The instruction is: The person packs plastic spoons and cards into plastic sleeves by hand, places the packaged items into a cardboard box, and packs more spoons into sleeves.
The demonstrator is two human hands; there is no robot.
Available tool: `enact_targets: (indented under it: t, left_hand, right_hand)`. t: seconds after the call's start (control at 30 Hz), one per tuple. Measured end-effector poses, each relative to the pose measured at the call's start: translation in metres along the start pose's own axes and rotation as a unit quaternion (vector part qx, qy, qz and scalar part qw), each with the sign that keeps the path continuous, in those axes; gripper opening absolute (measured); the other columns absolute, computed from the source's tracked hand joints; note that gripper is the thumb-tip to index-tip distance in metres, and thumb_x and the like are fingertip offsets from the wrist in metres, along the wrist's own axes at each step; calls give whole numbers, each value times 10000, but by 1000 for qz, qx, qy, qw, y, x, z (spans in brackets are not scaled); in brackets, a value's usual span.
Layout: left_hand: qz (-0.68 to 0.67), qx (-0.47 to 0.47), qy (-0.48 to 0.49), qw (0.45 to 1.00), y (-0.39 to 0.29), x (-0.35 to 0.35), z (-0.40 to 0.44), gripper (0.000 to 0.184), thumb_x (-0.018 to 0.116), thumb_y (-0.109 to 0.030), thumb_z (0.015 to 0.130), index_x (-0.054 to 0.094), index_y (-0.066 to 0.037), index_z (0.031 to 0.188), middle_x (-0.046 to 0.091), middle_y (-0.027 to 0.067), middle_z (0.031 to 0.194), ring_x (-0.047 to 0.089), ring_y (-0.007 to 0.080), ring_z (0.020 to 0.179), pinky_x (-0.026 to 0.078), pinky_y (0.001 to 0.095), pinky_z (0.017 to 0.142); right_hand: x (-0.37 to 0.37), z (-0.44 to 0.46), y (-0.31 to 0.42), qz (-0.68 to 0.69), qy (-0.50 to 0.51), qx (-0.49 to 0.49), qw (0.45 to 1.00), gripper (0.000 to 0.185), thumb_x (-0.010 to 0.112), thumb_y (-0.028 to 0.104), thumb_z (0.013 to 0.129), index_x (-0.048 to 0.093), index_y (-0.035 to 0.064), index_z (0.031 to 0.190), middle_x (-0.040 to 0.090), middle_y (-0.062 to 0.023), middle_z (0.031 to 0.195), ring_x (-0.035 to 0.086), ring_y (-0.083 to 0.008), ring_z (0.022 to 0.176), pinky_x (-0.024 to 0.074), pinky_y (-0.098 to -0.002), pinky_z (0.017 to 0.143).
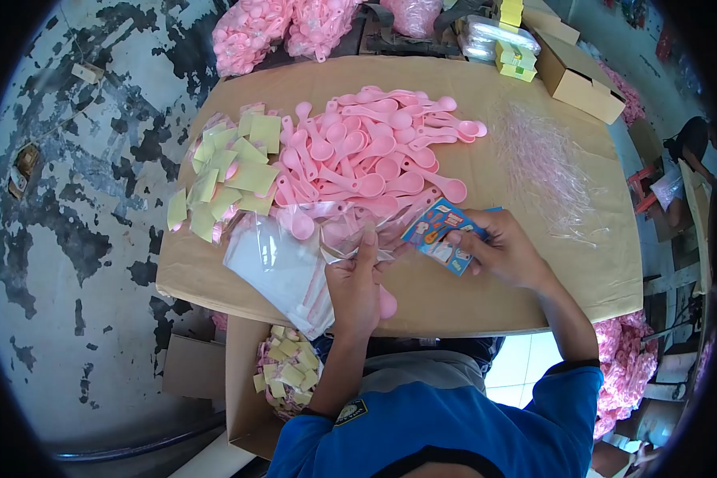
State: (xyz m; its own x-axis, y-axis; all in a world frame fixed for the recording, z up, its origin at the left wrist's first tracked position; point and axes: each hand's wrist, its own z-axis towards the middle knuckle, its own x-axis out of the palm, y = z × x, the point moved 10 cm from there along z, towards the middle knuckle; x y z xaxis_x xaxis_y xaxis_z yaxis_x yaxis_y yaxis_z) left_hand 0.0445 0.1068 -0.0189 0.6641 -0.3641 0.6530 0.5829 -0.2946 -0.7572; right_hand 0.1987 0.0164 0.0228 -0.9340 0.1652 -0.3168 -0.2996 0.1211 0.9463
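Observation:
My left hand [354, 287] is closed, thumb and fingers pinching a clear plastic bag [338, 239] near the table's front edge. A pink measuring spoon's round end [387, 303] shows beside that hand; whether the hand grips it I cannot tell. In my right hand [498, 247] is a blue printed card [442, 235] with colourful pictures, held just right of the bag. Beyond both hands spreads a large pile of pink measuring spoons [366, 151]. A stack of clear plastic bags [271, 271] lies left of my left hand.
Packed spoons with yellow cards [239, 163] lie on the table's left. Clear thin strips [546, 171] cover the right side. Cardboard boxes [577, 76] and bagged pink spoons [251, 36] stand at the back. An open carton [243, 390] sits below left. Another person [689, 147] is at far right.

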Motion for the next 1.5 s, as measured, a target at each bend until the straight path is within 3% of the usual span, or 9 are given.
enact_targets:
  t: [0.17,0.23,0.4,0.57,0.77,0.87,1.07,1.23,1.5]
  left_hand:
    - [1,13,-47,999,3,3,-3,246,592,-182,973,661,23,1092,693,51,967,618,58,767,495,212,636]
    - [45,-36,-17,998,13,-2,-2,232,573,-117,972,631,55,1115,666,96,1064,627,128,907,505,288,821]
    - [93,-82,75,989,27,13,-7,247,625,-188,955,663,-2,1114,663,-33,873,446,-43,616,254,144,485]
    - [175,40,185,966,10,44,-16,379,581,-154,971,507,10,1305,632,92,1157,607,85,943,491,222,766]
    - [-264,-57,147,952,6,25,-15,478,544,-25,940,346,11,1373,379,269,1453,382,318,1365,322,416,1115]
    - [-7,32,196,980,-3,34,-21,578,624,-243,910,375,1,1371,474,252,1369,488,289,1260,393,409,1044]
    - [-75,178,209,959,-43,-34,-26,647,768,-141,759,434,-90,1311,546,130,1260,481,305,1261,362,425,1071]
    - [3,272,137,952,-102,-47,-21,693,788,-146,735,437,-138,1333,550,163,1311,443,384,1306,295,513,1118]
    - [6,246,154,957,-94,-38,-20,677,755,-113,762,428,-111,1355,532,178,1341,452,409,1296,300,552,1109]
  right_hand:
    - [17,3,9,-59,12,-60,996,208,598,185,961,662,43,1097,628,-24,677,600,-77,563,458,-217,501]
    - [21,2,12,-154,56,-62,985,211,600,185,958,663,40,1096,639,-34,706,608,-81,577,468,-217,515]
    - [24,0,-5,42,65,12,997,210,619,198,952,676,40,1078,658,-14,736,600,-57,618,469,-211,545]
    - [31,1,-2,111,32,-1,993,207,645,178,938,672,31,1082,660,-3,755,586,-35,637,464,-196,551]
    - [50,3,6,111,54,-19,992,185,656,120,923,636,33,1085,633,9,748,575,-43,652,458,-209,553]
    - [58,8,15,181,34,-51,982,163,643,120,931,626,32,1067,603,14,723,566,-49,647,455,-218,561]
    - [74,15,15,-80,122,-81,986,247,619,80,877,631,93,1123,613,-33,939,596,-117,853,481,-275,704]
    - [107,25,33,-514,38,-301,802,313,582,155,808,662,206,1107,534,-58,1206,507,-230,1138,448,-387,881]
    - [98,16,50,-538,-30,-408,737,282,583,155,799,659,177,1069,564,-62,1217,505,-231,1164,382,-409,995]
